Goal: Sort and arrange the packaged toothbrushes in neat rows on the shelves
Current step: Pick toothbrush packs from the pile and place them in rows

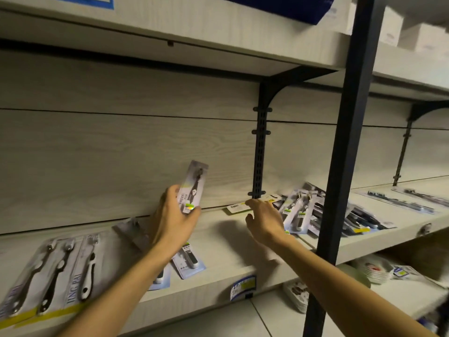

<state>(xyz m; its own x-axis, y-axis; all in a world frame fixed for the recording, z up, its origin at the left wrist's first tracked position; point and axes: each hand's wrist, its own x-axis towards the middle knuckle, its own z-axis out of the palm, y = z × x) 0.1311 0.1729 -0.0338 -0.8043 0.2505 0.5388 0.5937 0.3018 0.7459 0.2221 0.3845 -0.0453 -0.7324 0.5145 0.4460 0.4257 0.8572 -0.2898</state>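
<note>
Left hand point(173, 215) grips one packaged toothbrush point(193, 186) upright near the back panel, thumb and fingers curled round its lower end; green-yellow sticker by the fingertips, print too blurred to read. Right hand point(263, 218) holds nothing, fingers loosely spread, index tip touching a flat white pack point(239, 207) lying on the shelf point(218, 259). Loose heap of packs point(315, 212) just right of that hand, overlapping at angles. Neat row of three packs point(56, 271) at left, one reading "JING PAI". More packs point(187, 260) lie under the left wrist. Shelf-edge price tag point(243, 287) illegible.
</note>
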